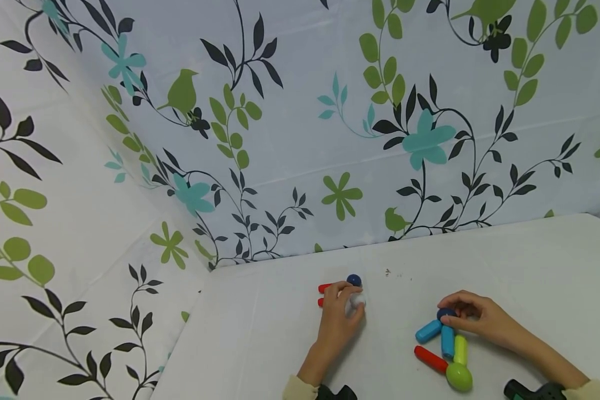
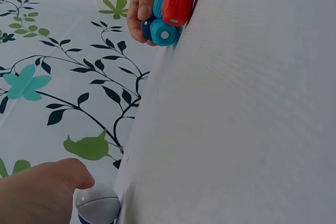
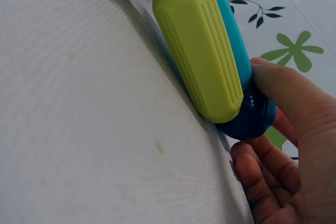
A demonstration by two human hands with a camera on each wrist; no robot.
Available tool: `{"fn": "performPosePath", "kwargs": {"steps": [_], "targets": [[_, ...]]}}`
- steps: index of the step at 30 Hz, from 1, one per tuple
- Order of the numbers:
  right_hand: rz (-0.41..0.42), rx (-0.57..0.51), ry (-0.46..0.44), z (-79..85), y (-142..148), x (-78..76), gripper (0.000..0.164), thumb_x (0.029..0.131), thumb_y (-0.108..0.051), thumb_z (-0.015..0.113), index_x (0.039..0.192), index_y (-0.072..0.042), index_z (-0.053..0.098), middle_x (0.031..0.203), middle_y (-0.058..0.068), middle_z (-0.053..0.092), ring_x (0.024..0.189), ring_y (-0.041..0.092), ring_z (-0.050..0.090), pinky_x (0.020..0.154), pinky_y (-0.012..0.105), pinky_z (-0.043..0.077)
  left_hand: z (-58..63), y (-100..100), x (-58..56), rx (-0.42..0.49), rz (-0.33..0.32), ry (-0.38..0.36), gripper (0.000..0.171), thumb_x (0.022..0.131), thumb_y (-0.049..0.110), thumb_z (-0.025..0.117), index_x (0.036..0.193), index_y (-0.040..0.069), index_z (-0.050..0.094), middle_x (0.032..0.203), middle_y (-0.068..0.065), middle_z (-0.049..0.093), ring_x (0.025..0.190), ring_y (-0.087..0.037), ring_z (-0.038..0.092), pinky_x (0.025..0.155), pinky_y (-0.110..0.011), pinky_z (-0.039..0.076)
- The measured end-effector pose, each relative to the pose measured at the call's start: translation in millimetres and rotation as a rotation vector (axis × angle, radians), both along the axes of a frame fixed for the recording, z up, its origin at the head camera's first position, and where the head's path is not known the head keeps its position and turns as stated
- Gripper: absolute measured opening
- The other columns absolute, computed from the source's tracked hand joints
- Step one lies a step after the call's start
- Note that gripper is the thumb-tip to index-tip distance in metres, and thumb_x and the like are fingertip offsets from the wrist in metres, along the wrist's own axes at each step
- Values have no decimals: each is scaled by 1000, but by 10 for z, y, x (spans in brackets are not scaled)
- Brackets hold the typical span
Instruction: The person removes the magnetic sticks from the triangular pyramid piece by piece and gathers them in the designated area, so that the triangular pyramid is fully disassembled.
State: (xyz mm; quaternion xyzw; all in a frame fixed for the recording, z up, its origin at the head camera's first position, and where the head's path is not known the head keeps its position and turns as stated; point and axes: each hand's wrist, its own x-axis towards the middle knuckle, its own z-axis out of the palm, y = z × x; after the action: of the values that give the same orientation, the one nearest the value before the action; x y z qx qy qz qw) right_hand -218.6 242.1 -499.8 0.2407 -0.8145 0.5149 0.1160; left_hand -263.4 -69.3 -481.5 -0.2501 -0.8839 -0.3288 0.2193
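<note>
My left hand (image 1: pixel 336 319) has its thumb and fingers around a white ball (image 1: pixel 356 301) on the table; in the left wrist view the thumb lies against this white ball (image 2: pixel 98 204). Just beyond are a dark blue ball (image 1: pixel 354 280) and two red sticks (image 1: pixel 324 288), partly hidden by the hand. To the right, my right hand (image 1: pixel 480 321) pinches a dark blue ball (image 1: pixel 446 315). Two light blue sticks (image 1: pixel 428 331) fan out from that ball. The right wrist view shows the ball (image 3: pixel 249 119) between thumb and fingers, behind a yellow-green stick (image 3: pixel 199 45).
Nearer the front, a green ball (image 1: pixel 459 378) joins a red stick (image 1: pixel 431 359) and a yellow-green stick (image 1: pixel 460 350), close to the light blue sticks. The white table (image 1: pixel 260 328) ends at a patterned cloth (image 1: pixel 290 139) behind and at the left.
</note>
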Motion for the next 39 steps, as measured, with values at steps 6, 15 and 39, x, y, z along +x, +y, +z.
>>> {"fn": "performPosePath", "kwargs": {"steps": [6,15,39], "targets": [[15,-10,23,7,-5,-4,24,85,3,70,106,-7,66,93,-8,64,78,8,52,63,20,46,5,23,9,43,-122,31,23,88,7,66,109,17,70,119,-1,56,117,-19,46,94,-40,45],[200,-58,57,21,71,-50,32,86,13,62,114,-2,65,109,-3,68,85,8,55,71,19,48,37,161,82,192,-350,12,23,89,-2,61,102,13,72,111,-1,60,109,-16,52,91,-29,47],[411,-111,31,6,18,-44,37,83,14,65,117,2,62,116,6,64,93,10,60,73,23,54,60,308,241,-69,-510,-489,30,95,22,65,124,21,61,113,8,60,97,4,55,87,-14,46]]}}
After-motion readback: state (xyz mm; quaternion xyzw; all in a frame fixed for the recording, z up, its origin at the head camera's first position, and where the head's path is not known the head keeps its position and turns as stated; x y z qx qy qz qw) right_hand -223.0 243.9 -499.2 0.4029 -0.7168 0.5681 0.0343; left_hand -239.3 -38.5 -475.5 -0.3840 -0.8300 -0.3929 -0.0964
